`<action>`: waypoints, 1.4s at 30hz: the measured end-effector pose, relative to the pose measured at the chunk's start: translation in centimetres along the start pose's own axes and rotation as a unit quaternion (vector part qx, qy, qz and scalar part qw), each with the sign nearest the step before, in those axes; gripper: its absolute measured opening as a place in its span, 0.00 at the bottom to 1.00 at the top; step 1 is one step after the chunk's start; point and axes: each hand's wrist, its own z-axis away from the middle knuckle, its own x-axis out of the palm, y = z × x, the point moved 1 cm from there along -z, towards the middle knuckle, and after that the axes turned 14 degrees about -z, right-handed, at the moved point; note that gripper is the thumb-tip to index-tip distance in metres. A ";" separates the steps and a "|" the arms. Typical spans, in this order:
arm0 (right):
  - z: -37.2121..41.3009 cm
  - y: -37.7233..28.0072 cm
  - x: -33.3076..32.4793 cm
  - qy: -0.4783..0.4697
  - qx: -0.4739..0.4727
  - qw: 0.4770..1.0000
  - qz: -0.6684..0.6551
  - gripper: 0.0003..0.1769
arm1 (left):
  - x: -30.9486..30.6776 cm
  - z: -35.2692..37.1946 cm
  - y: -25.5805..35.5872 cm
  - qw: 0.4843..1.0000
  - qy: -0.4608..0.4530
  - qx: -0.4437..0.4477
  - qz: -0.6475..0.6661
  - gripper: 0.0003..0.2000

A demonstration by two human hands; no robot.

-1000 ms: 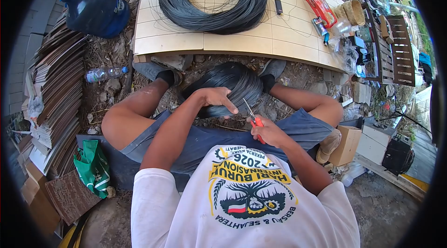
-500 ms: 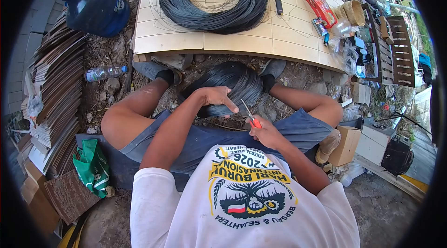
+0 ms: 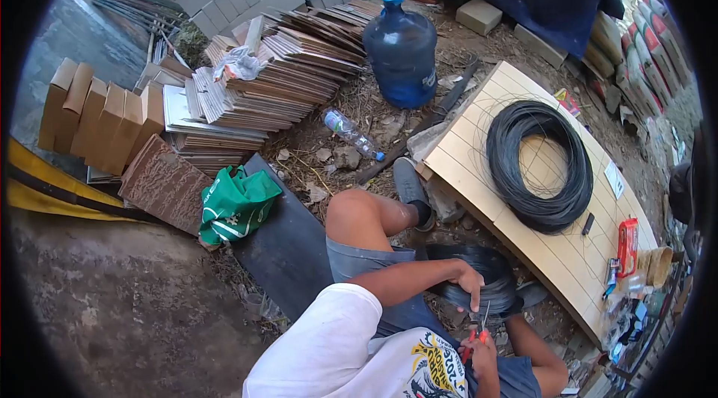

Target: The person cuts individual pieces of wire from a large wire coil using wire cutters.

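A bundle of dark, thin wire (image 3: 479,267) lies on the ground between my legs. My left hand (image 3: 467,281) is over its near side, one finger stretched down toward the tool tips; the other fingers are partly hidden. My right hand (image 3: 485,357), close to my lap, is closed around the handles of a red-handled scissors-like tool (image 3: 481,332). Its slim metal jaws are spread and point at the left fingertip. Whether a wire strand runs between the jaws is too small to tell.
A larger wire coil (image 3: 499,185) lies on the tiled low table (image 3: 467,147), beside a red packet (image 3: 627,245). Leftward are a blue water jug (image 3: 404,54), a plastic bottle (image 3: 351,131), stacked tiles (image 3: 254,99) and a green bag (image 3: 235,207).
The view has swung left, so the table and my hands appear farther right. The tool's jaws now look spread, and my left finger is nearer their tips.
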 end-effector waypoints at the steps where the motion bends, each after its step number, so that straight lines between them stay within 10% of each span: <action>1: -0.1 -0.8 0.2 0.003 0.018 1.000 0.006 0.22 | 0.0 0.1 0.1 1.000 0.012 0.004 -0.001 0.25; 34: -0.2 -0.3 -0.3 0.000 0.041 0.999 0.007 0.23 | 0.2 0.4 0.5 0.999 0.037 0.015 -0.037 0.31; 42: -0.6 0.3 -0.2 -0.026 -0.032 0.999 0.025 0.21 | -0.2 -0.1 -0.1 0.999 0.009 0.034 -0.005 0.19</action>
